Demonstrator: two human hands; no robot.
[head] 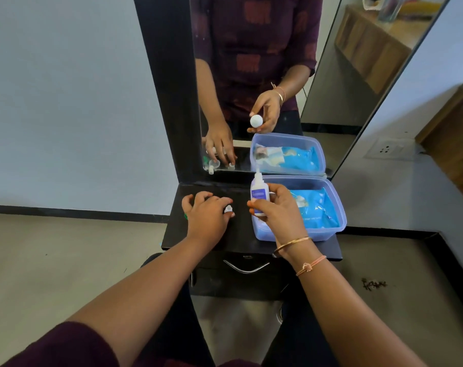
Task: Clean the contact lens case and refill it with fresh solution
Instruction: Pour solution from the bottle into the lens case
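**Holding a solution bottle beside a small white cap on a dark tabletop**

Looking down from the person's head, two bare forearms reach forward to a small black tabletop (241, 234) that stands against a tall mirror (251, 75).

The right hand (278, 210), at about 1 o'clock from the centre of the view, is wrapped around a white solution bottle (257, 193) with a blue label. The bottle stands nearly upright with its nozzle pointing up toward 12 o'clock, and the fingers are closed on its lower body. Two thin bangles and a knotted thread bracelet circle the right wrist.

The left hand (207, 214), at about 11 o'clock, lies palm down on the tabletop with the fingers spread and curled. Its fingertips touch a small white cap-like piece (228, 209), which sits on the tabletop between the two hands. Whether the fingers actually pinch it cannot be told. A sliver of green shows at the hand's 9 o'clock edge, mostly hidden.

The mirror's reflection shows clear round pieces, likely the lens case, under the left hand's fingers; seen directly, the hand hides them.

At 3 o'clock from the bottle sits an open translucent plastic box (339, 229) holding a blue packet (315, 210). The box touches the mirror's base.

Below the tabletop, at 6 o'clock, a drawer front carries a curved metal handle (246, 268).
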